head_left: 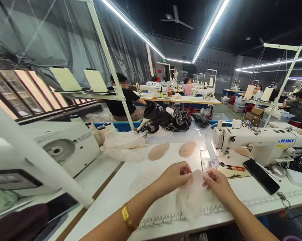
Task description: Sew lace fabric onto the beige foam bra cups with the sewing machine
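A thin, sheer pale fabric piece (192,197) hangs between my hands over the front part of the white table (105,207). My left hand (177,175) pinches its upper left edge. On the other side, my right hand (216,184) grips the upper right edge between thumb and fingers. Just beyond my hands lie two beige cup-shaped pieces, one at the left (158,151) and one nearer the middle (187,149). The lit needle area of a white sewing machine (261,139) is behind my right hand.
Orange-handled snips (235,168) and a black phone (261,176) lie right of my hands. Pale cloth (125,145) and black plastic bags (168,118) sit farther back. Another machine (62,144) stands left. A person in black (123,100) sits beyond the table.
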The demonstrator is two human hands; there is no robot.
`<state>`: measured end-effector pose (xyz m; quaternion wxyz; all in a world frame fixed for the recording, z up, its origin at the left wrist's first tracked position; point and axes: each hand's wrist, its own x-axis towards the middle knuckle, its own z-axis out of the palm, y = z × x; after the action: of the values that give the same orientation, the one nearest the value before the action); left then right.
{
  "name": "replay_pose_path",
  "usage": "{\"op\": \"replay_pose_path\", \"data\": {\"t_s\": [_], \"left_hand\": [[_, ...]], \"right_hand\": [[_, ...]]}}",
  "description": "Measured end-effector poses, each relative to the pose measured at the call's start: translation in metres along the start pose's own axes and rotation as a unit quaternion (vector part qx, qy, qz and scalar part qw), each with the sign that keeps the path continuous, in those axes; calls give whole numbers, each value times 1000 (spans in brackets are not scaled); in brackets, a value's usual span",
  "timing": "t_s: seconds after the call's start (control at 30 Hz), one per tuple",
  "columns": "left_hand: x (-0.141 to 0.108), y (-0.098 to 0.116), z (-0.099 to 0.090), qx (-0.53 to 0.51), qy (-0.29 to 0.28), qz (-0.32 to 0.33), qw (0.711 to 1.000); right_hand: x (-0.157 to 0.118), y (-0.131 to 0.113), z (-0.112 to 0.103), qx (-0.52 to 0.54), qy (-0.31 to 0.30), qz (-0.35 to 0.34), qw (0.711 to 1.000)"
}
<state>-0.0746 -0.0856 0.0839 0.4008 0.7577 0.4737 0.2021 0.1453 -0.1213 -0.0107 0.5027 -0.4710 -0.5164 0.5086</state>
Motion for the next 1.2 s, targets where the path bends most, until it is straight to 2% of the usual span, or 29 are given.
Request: {"op": "replay_pose_path", "data": {"t_s": [0.07, 0.1, 0.17, 0.23, 0.3, 0.37, 0.43, 0.47, 0.53, 0.6, 0.67, 0.73, 0.8, 0.87, 0.93, 1.03, 1.1, 1.17, 1.2], "left_hand": [[3, 3, -1, 40, -24, 28, 999], [5, 6, -1, 40, -56, 47, 997], [9, 12, -1, 11, -145, 91, 985], [14, 15, 3, -43, -250, 132, 958], [19, 13, 9, -91, -317, 144, 933], [22, 7, 14, -122, -340, 122, 924], [22, 3, 16, -137, -315, 98, 934], [21, 2, 15, -137, -280, 98, 945], [20, 4, 10, -97, -160, 129, 974], [21, 5, 2, 13, -11, 197, 980], [23, 1, -4, 151, 95, 281, 943], [25, -10, -6, 283, 142, 341, 885], [23, -24, -1, 374, 128, 348, 850], [20, -34, 9, 406, 73, 333, 848], [20, -35, 20, 408, 37, 334, 849], [30, -24, 31, 422, 34, 360, 831], [44, -19, 39, 444, 4, 360, 821], [57, -23, 48, 459, -30, 346, 818], [62, -28, 53, 460, -28, 342, 819]], "right_hand": [[-6, -8, 3, -15, -7, -11, 1000], [-11, -14, 4, -31, -19, -16, 999], [-21, -28, 3, -78, -62, -32, 994], [-33, -45, -1, -129, -109, -56, 984], [-42, -60, -10, -165, -128, -64, 976], [-46, -73, -20, -200, -117, -66, 971], [-46, -81, -28, -250, -83, -97, 960], [-44, -83, -30, -280, -58, -136, 949], [-36, -83, -29, -334, 9, -247, 910], [-26, -77, -23, -363, 68, -358, 857], [-13, -64, -16, -379, 91, -427, 816], [2, -44, -14, -426, 72, -434, 790], [15, -23, -17, -490, 25, -409, 769], [26, -6, -26, -531, -29, -389, 752], [33, 4, -38, -539, -73, -388, 744], [42, 5, -57, -543, -127, -392, 732], [47, 1, -66, -542, -162, -396, 724], [50, -3, -74, -533, -186, -407, 718], [50, -5, -77, -525, -188, -413, 720]]}}
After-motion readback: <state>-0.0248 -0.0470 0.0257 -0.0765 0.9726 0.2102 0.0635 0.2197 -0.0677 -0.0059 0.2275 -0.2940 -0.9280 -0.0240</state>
